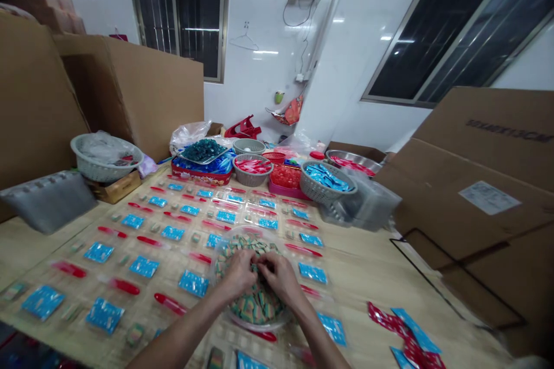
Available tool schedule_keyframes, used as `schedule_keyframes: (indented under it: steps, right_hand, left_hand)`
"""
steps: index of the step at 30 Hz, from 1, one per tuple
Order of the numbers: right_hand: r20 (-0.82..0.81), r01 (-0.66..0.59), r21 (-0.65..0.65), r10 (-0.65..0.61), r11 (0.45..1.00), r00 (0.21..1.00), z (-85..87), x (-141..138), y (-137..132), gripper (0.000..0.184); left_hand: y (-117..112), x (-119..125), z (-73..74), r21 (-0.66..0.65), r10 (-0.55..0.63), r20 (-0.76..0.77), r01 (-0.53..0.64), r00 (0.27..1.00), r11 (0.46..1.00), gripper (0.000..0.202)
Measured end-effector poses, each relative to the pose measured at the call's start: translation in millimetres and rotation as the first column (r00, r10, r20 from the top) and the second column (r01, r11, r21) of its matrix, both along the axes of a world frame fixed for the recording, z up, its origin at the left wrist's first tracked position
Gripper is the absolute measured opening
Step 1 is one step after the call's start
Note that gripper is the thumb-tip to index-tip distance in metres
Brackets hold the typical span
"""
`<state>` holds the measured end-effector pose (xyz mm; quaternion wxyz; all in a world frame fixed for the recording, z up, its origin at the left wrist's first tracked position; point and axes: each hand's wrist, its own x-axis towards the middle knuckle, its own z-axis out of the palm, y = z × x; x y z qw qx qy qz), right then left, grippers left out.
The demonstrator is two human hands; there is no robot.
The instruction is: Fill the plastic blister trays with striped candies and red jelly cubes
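A round translucent bowl [229,314] full of small green and orange striped pieces [257,307] stands on the table below me. Over its middle my left hand [239,272] and my right hand [279,278] come together, thumbs and fingertips pinched and nearly touching. Whatever is between the fingers is too small and hidden to make out. Rows of clear plastic trays surround the bowl, holding blue packets [144,266], red pen-like sticks [170,303] and small striped pieces. The bowl rests over some of these trays.
Behind the trays stand a grey basket of blue packets [328,180], a basket of pink-red sachets [253,166] and a red tray of blue items [203,168]. Red and blue sachet strips [404,334] lie at right. Cardboard boxes [485,184] flank the table [363,277].
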<state>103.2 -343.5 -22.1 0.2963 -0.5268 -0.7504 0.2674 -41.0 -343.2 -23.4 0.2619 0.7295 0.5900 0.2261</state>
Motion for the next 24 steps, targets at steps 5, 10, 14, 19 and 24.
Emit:
schedule_keyframes:
  steps: [5, 10, 14, 19, 24]
  right_hand:
    - [0.048, 0.096, 0.003, -0.096, 0.995, 0.994, 4.8, -0.5, 0.1, 0.014]
    - [0.055, 0.061, -0.007, -0.061, 0.998, 0.997, 4.1, -1.1, -2.2, 0.016]
    - [-0.005, 0.048, -0.003, -0.048, 0.999, 0.999, 1.5, -3.8, -2.0, 0.018]
    - [-0.068, -0.017, -0.01, 0.016, 1.0, 0.998, 2.8, 1.6, 0.2, 0.021]
    - [-0.023, -0.014, -0.018, 0.014, 1.0, 1.0, 3.2, 10.6, -1.7, 0.021]
  left_hand:
    - [-1.5, -0.1, 3.7, -0.008, 0.014, 0.022, -0.014, 1.0, 1.0, 0.022]
    - [-2.7, 0.7, 2.6, 0.012, 0.022, 0.038, -0.022, 0.999, 1.0, 0.022]
    - [-1.7, 0.7, 0.4, 0.034, 0.009, 0.04, -0.01, 0.999, 0.999, 0.023]
    - [-0.4, 0.1, -2.4, 0.034, 0.01, 0.041, -0.011, 0.999, 0.999, 0.025]
    - [-3.4, 0.0, 1.7, 0.002, 0.021, 0.036, -0.021, 0.999, 1.0, 0.028]
